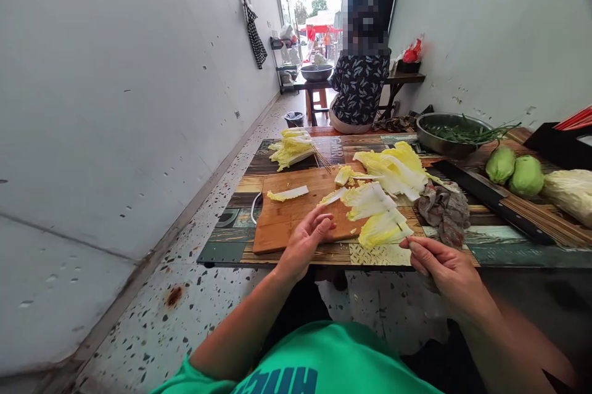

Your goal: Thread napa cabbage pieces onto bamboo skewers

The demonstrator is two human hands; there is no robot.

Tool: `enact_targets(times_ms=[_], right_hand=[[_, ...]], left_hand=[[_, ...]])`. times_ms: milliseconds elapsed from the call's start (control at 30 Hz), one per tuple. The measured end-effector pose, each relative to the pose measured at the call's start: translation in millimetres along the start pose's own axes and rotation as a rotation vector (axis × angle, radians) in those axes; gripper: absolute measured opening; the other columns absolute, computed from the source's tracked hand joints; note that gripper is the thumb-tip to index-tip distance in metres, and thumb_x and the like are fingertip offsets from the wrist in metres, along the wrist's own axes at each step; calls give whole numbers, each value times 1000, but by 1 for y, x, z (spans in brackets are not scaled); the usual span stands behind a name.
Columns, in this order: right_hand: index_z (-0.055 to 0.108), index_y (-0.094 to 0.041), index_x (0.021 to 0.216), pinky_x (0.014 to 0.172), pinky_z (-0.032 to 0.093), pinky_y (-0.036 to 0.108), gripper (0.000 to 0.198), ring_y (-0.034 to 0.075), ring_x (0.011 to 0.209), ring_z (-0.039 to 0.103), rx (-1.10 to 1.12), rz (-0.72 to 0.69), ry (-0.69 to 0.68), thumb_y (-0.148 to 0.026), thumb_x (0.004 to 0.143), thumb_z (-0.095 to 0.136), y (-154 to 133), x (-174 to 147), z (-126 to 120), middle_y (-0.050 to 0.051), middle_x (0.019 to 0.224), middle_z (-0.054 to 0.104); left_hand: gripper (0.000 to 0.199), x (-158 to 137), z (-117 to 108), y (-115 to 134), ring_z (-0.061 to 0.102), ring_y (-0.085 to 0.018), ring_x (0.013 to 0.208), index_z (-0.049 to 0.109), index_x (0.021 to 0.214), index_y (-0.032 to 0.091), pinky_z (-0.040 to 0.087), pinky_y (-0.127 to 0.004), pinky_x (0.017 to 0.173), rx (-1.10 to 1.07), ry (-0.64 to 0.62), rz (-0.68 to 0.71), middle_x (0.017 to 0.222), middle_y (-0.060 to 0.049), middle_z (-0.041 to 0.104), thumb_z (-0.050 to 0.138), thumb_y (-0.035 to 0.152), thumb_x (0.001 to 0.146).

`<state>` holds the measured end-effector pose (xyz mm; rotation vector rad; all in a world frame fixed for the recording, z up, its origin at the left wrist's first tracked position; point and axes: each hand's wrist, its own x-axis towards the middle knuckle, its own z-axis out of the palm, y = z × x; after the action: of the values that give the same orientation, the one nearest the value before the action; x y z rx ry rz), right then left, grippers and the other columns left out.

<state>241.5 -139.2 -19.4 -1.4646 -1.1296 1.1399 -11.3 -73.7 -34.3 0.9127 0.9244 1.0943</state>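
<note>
My right hand (437, 261) pinches the end of a thin bamboo skewer at the table's front edge. Pieces of yellow-white napa cabbage leaf (382, 227) sit on that skewer, over the right side of the wooden cutting board (296, 221). Palm up, with fingers loosely curled and apart, my left hand (308, 237) hovers at the board's front edge. Just beyond its fingertips is a narrow cabbage strip (332, 197); whether they touch, I cannot tell. Another cabbage strip (291, 193) lies on the board. Loose cabbage leaves (393, 166) are heaped behind the skewered pieces.
Skewered cabbage (292, 148) lies at the back left. To the right are a grey rag (444, 212), a large knife (494, 200), a bundle of skewers (546, 218), green squashes (527, 175) and a metal bowl of greens (456, 135). A person (361, 86) sits at a farther table.
</note>
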Motion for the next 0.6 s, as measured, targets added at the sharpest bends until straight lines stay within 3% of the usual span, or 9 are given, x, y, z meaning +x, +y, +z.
enact_targets(times_ms=[100,233,333,400,500,600], right_hand=[[77,-14,95,37,18,21,59,7,42,32,-14,-35,8,-69,73,70,-5,-1,8,-4,50,43],[78,-15,91,40,28,21,53,10,48,44,4,-72,-2,-64,71,75,-11,-7,21,-1,53,50],[78,-16,90,41,31,20,46,9,47,42,34,-57,-63,-59,73,77,-13,-12,27,-2,52,49],[78,-16,92,39,29,20,44,8,44,39,36,-55,-107,-58,76,74,-13,-15,29,-3,50,48],[78,-18,95,39,38,22,41,12,46,50,-63,-130,-121,-55,77,73,-11,-17,30,1,56,59],[76,-21,96,48,51,25,36,16,52,61,-227,-242,-44,-52,79,72,-9,-15,36,2,64,68]], left_hand=[[86,-6,5,-4,61,-27,116,49,143,25,53,-35,88,-96,-94,-34,132,-14,58,86,46,68],[107,-8,16,-11,59,-32,120,34,151,31,55,-43,88,-311,-259,-178,138,-17,54,91,39,61],[91,-4,23,-15,66,-28,110,47,141,29,55,-42,86,-466,-353,-233,134,-14,59,91,35,62],[75,0,24,-14,69,-21,99,57,129,26,56,-33,79,-524,-385,-209,127,-10,64,91,32,63],[71,1,22,-6,69,-14,81,58,127,26,52,-22,62,-524,-352,-146,109,-5,71,91,30,63],[80,-1,13,8,64,-10,66,55,130,26,48,-19,57,-443,-212,-28,85,1,72,92,31,60]])
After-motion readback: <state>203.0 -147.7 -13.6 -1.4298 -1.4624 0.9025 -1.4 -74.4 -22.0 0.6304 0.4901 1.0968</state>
